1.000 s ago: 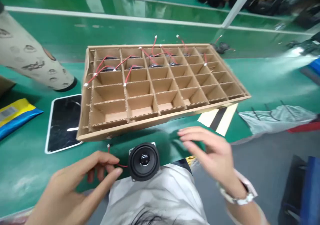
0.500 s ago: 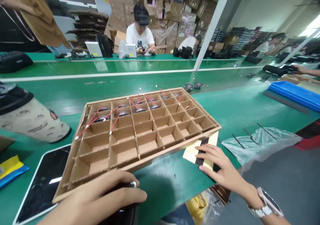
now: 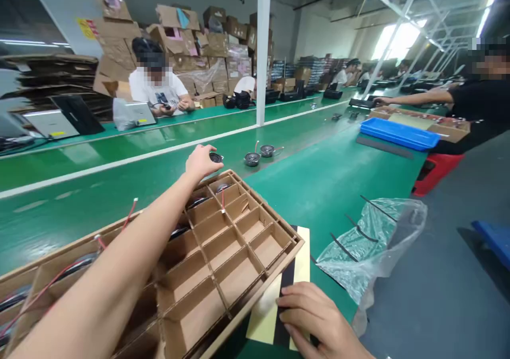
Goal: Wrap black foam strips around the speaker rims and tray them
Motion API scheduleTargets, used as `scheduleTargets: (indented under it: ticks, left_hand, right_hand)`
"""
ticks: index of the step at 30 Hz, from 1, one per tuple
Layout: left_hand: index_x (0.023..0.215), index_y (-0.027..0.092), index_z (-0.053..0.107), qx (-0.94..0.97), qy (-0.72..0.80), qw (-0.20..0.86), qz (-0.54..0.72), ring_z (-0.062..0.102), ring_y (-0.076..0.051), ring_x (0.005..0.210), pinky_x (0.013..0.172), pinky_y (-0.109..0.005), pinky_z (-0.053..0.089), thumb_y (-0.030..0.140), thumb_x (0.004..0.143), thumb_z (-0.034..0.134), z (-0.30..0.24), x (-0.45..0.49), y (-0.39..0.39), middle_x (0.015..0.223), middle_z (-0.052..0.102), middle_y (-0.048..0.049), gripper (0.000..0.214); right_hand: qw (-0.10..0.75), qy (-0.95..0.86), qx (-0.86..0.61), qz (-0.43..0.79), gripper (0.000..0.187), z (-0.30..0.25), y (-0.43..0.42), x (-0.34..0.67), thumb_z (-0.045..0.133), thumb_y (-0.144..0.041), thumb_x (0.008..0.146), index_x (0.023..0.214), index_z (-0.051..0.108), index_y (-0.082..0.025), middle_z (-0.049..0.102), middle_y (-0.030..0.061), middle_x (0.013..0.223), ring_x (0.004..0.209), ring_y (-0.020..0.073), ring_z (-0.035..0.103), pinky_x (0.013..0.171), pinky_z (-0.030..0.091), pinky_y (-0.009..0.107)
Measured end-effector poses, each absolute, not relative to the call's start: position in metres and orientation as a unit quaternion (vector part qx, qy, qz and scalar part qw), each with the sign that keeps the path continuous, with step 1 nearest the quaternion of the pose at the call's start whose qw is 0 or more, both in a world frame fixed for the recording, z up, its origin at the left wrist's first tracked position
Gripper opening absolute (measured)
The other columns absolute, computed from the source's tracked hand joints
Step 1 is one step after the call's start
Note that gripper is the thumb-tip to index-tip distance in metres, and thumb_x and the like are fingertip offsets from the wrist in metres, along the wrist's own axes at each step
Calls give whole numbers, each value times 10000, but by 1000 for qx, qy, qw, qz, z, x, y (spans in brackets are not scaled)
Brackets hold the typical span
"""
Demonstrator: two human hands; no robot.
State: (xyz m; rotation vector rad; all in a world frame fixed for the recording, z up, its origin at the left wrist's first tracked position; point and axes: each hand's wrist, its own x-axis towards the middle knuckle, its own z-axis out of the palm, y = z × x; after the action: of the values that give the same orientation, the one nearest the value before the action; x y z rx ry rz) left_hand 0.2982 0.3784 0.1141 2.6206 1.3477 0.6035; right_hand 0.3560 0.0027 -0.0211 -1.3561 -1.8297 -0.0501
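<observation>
Stretched out across the box, my left hand (image 3: 200, 162) has its fingers closed on a small round black speaker (image 3: 215, 157) just past the far edge. My right hand (image 3: 313, 316) lies near the front corner, fingers extended over a black strip (image 3: 283, 311) on a pale yellow sheet (image 3: 263, 322). The cardboard divider box (image 3: 229, 274) sits between my arms. Speakers with red wires lie in several of its far compartments, partly hidden by my left forearm. Two more speakers, one a black round speaker (image 3: 252, 159) and the other a similar speaker (image 3: 267, 150), rest beyond the box.
A clear plastic bag (image 3: 370, 247) with thin black strips lies at the table's right edge. Farther right are a blue tray (image 3: 398, 133) and a co-worker in a black sleeve (image 3: 466, 99). Another person (image 3: 157, 85) sits across the green line, near a white upright post (image 3: 263, 51).
My left hand has left a dark rounded object at the near left and reached forward to a speaker. The view has swung right. My right hand stays at the yellow sheet.
</observation>
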Motion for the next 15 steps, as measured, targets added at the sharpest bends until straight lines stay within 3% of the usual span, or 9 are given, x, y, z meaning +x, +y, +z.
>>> scheduleTargets:
  ticks: [3,6,8,11,13,15]
  left_hand:
    - [1346,95,522,878,440,70,173,526,-345,1224,1017,-385,445,481,672,739,98,315,387,1293,550,-202,807]
    - [1295,144,577,896,418,59,141,581,-258,1138,970,-304,454,479,796,612,114,301,380,1239,614,-123,602]
    - [1111,166,691,904,414,39,102,634,-226,978,882,-279,467,423,829,552,137,273,370,1045,692,-74,406]
    - [730,169,739,897,441,8,23,631,-237,777,758,-297,447,367,755,598,171,208,345,716,677,-60,245]
    - [554,168,695,879,476,10,-34,596,-226,635,656,-302,418,355,702,628,184,157,321,582,629,-64,248]
    - [464,167,656,855,512,34,-75,540,-197,512,564,-292,378,375,679,640,184,109,295,499,590,-61,299]
  right_hand:
    - [435,-712,-551,1,185,-24,5,358,499,-65,862,982,592,-171,638,30,988,1042,102,562,919,502,219]
    - [453,-708,-542,21,205,-22,5,359,506,-38,841,978,597,-162,632,47,990,1042,109,563,904,506,213]
    - [456,-715,-529,12,177,-20,5,361,512,-51,851,960,595,-163,632,37,978,1034,101,569,898,503,199]
    - [441,-725,-527,-40,103,-17,2,362,513,-141,906,936,602,-183,641,-5,968,1032,70,588,927,488,155]
    - [440,-730,-518,-71,89,-13,-3,361,530,-222,928,925,615,-195,651,-25,941,1024,72,611,986,472,159]
    - [468,-722,-506,-62,95,-3,-7,355,543,-247,934,939,621,-194,649,-32,827,859,60,643,885,512,131]
